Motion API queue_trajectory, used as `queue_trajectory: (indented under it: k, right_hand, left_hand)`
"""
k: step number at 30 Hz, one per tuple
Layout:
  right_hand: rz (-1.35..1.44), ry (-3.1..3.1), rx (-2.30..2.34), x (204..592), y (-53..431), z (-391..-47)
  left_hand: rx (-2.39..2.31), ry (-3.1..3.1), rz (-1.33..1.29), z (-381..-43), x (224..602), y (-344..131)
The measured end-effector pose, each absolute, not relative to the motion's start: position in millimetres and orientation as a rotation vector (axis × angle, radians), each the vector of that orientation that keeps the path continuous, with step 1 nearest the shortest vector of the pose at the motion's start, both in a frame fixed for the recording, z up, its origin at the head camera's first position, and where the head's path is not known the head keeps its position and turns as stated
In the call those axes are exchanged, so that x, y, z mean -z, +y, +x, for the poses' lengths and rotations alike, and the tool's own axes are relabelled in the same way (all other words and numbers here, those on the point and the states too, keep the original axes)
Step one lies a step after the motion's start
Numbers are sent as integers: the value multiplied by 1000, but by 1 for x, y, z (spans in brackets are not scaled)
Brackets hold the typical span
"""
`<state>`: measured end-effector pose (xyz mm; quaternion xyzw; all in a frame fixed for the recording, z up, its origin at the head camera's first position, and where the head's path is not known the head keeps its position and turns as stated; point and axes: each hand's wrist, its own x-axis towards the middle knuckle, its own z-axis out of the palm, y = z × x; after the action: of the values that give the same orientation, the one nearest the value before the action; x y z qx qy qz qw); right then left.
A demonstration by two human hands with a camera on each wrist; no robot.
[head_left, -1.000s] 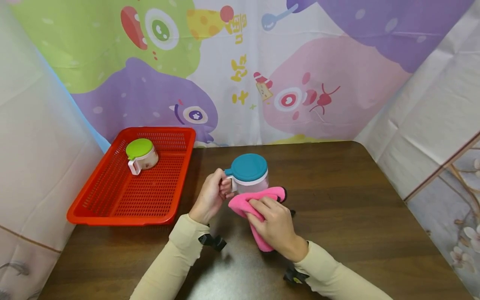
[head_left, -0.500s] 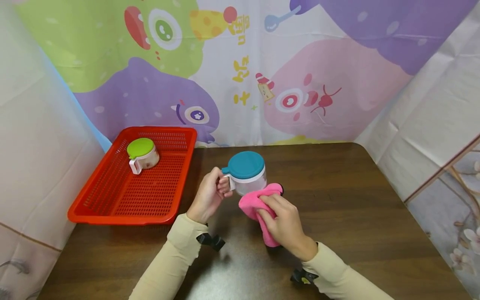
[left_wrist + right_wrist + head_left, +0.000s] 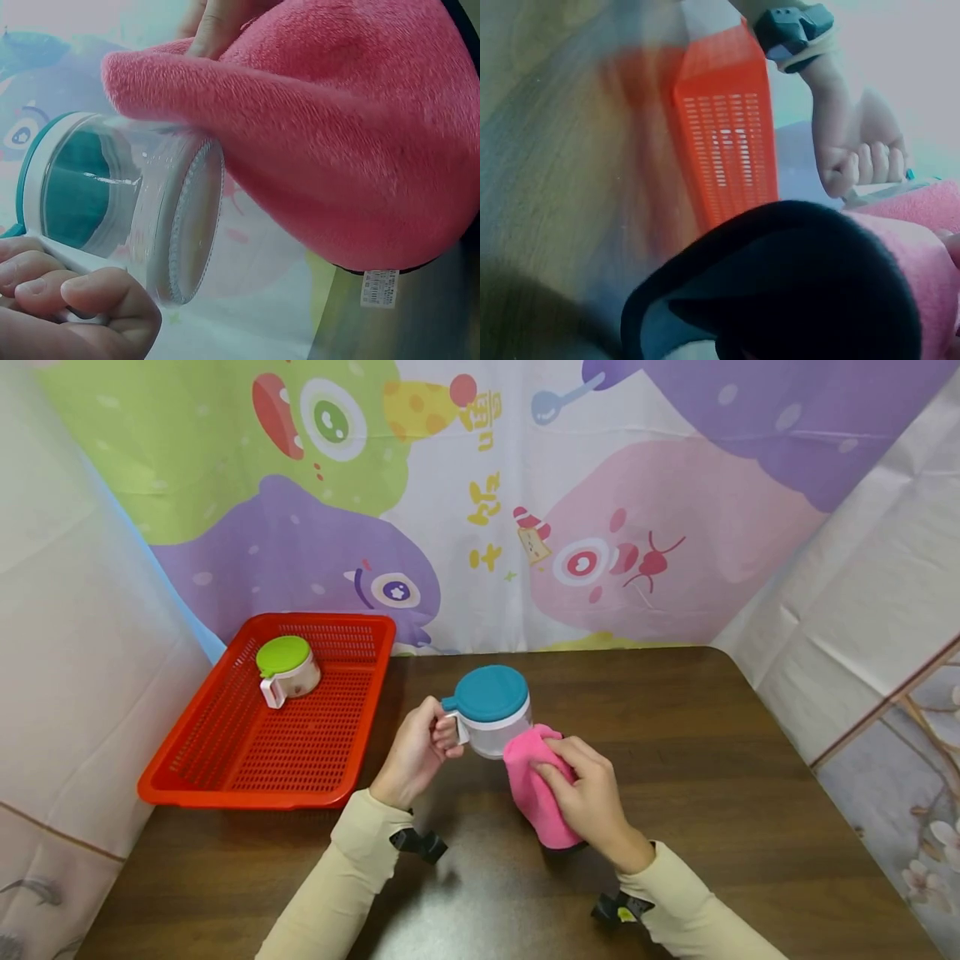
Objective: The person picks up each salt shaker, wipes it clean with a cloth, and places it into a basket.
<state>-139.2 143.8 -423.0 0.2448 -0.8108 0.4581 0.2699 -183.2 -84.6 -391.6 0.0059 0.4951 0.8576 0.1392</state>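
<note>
My left hand grips the white handle of a clear jar with a blue lid, held above the table. In the left wrist view the see-through jar body shows a ridged base, with the curled fingers on its handle. A pink cloth with dark edging is pinched in my right hand, at the jar's right side. The left wrist view has the cloth lying along the jar wall, a small white label at its hem. The cloth's dark underside fills the lower right wrist view.
A red perforated basket stands on the left of the brown wooden table. Inside it sits a similar jar with a green lid and white handle. A cartoon-printed curtain hangs behind the table.
My right hand has drawn the pink cloth rightward along the jar, leaving more of the jar's body uncovered. The left hand keeps its grip, having shifted slightly left with the jar.
</note>
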Motion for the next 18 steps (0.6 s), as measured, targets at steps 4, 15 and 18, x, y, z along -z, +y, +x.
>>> queue_trajectory:
  k: [4, 15, 18]
  right_hand:
    - [622, -2190, -1311, 418, 148, -141]
    - [555, -2214, -1479, 405, 158, -148]
    - [552, -2208, -1516, 402, 161, -150]
  left_hand:
    - [-2458, 1430, 38, -182, 391, -86]
    - [-2380, 1465, 107, -178, 390, -88]
    - [-2351, 1479, 128, -177, 390, -88]
